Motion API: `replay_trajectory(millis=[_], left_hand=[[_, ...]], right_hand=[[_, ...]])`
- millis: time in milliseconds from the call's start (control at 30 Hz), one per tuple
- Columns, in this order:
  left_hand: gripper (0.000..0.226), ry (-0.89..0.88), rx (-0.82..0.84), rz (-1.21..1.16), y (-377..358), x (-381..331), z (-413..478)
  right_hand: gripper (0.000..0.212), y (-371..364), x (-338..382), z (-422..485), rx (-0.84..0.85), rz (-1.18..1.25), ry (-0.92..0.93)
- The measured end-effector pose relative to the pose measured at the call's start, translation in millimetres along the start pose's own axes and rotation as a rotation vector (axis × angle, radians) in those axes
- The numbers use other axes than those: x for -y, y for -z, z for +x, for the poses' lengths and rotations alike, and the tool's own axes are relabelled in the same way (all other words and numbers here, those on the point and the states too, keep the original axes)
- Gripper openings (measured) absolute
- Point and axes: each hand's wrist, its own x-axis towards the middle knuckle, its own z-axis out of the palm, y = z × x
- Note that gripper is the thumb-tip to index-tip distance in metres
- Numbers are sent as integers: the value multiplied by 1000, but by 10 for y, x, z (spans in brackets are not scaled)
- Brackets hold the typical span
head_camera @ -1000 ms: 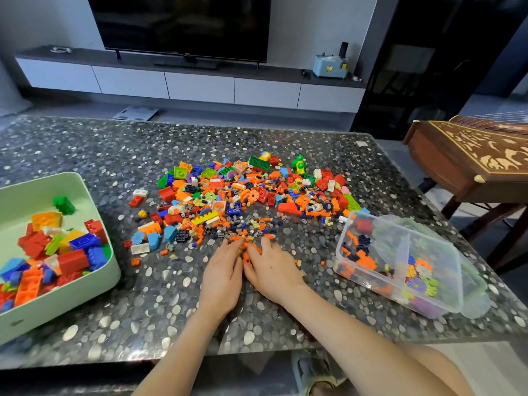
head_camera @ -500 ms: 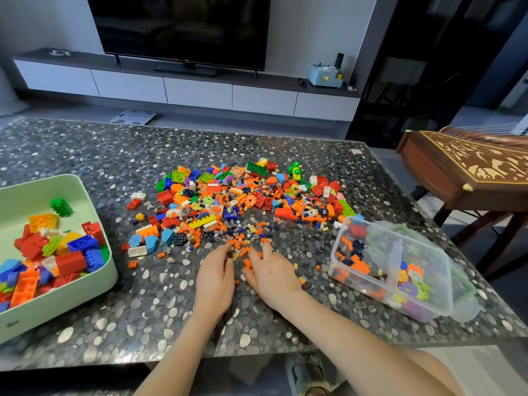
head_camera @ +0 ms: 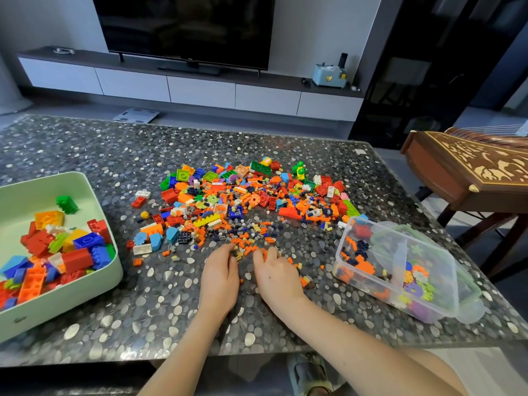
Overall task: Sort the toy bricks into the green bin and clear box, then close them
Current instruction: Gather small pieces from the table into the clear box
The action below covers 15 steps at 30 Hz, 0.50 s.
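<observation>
A heap of mixed toy bricks (head_camera: 245, 198) lies in the middle of the pebble-patterned table (head_camera: 85, 147). The green bin (head_camera: 94, 201) stands open at the left, holding several large bricks. The clear box (head_camera: 428, 252) stands open at the right with small orange and dark pieces and flower-shaped pieces inside. My left hand (head_camera: 220, 275) and my right hand (head_camera: 275, 274) rest side by side at the heap's near edge, fingers curled over tiny orange bricks (head_camera: 245, 248). Whether either hand holds pieces is hidden by the fingers.
The clear box's lid (head_camera: 468, 298) hangs off its right side. A carved wooden instrument (head_camera: 471, 170) on a stand is beyond the table's right edge. A TV unit (head_camera: 200, 90) runs along the back wall. A few stray bricks (head_camera: 305, 280) lie by my right wrist.
Both hands have spread slightly apart and their fingers have curled in over the small orange pieces. The camera has tilted a little.
</observation>
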Motion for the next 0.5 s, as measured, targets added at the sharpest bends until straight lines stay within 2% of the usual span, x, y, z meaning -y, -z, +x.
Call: replay_trajectory(millis=[167,300,400,500], left_hand=[[34,-1,-5,-7,21,-17,-12],[33,-16,4,-6,27,-21,-16],[33,-18,20,0,32,-34,-14],[34,-23,19,0,46,-47,-26]], right_hand=[[42,65,-109,-30,-120,142,-102],[12,183,-271,-36,-168,501,-263],[18,414,-467,-52,-239,787,-354],[15,673,-850,-69,-407,815,-445]])
